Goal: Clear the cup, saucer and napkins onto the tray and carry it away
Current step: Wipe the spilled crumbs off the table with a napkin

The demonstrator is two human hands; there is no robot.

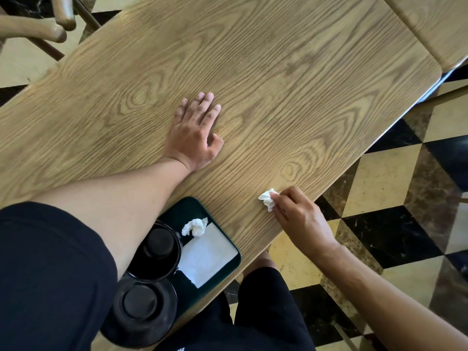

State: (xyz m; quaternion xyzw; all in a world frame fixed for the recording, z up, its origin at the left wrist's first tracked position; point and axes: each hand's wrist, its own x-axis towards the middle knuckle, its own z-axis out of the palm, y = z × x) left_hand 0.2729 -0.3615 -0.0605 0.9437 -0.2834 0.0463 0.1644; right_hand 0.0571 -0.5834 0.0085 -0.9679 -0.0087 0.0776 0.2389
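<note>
A dark green tray lies at the near edge of the wooden table. On it stand a black cup, a black saucer, a flat white napkin and a crumpled white napkin. My left hand rests flat on the table with spread fingers, holding nothing; its forearm crosses above the tray's left part. My right hand pinches another crumpled napkin at the table's near edge, to the right of the tray.
A wooden chair stands at the far left. A second wooden table adjoins at the top right. The floor to the right has black and cream tiles. My legs in dark shorts are below the table edge.
</note>
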